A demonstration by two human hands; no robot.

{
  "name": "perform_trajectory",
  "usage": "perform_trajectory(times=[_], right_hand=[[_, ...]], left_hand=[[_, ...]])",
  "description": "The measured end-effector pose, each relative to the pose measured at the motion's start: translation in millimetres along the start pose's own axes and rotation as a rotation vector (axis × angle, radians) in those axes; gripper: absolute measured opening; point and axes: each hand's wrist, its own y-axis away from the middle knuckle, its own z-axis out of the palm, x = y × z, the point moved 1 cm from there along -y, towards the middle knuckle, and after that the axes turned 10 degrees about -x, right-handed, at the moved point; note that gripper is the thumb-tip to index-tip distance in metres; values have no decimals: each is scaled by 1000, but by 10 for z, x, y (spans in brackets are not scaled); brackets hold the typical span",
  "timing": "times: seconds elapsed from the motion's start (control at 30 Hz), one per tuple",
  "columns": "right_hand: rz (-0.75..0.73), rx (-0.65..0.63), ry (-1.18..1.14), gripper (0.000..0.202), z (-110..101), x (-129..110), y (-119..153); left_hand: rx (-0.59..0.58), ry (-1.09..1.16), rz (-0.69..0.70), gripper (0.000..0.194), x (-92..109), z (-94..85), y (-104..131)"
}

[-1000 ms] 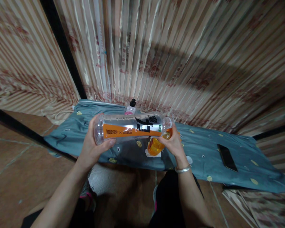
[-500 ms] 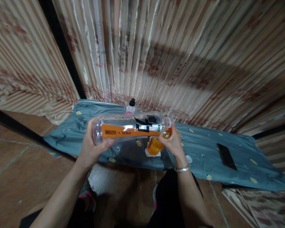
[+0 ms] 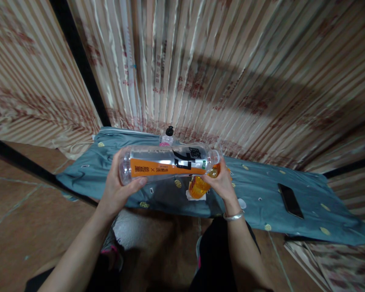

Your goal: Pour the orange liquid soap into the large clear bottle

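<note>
A clear plastic bottle with an orange and silver label lies nearly level in the air, its mouth to the right. My left hand is closed round its base, thumb along the near side. At the bottle's mouth, my right hand is closed round the upper part of a bottle of amber liquid; some fingers are hidden behind. The amber bottle's base rests on a white paper piece. Whether the right hand also grips the clear bottle's neck, I cannot tell.
A small bottle with a black cap and pink contents stands behind the clear bottle. A black phone lies at the right on the blue-green cloth. Striped curtains hang behind, with dark poles at the left.
Almost nothing differs. Both hands and both bottles hold their places.
</note>
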Motion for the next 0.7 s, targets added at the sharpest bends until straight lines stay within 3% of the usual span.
perform_trajectory(times=[0.7], right_hand=[[2, 11, 13, 78, 2, 6, 4]], left_hand=[[-1, -5, 0, 85, 57, 51, -14]])
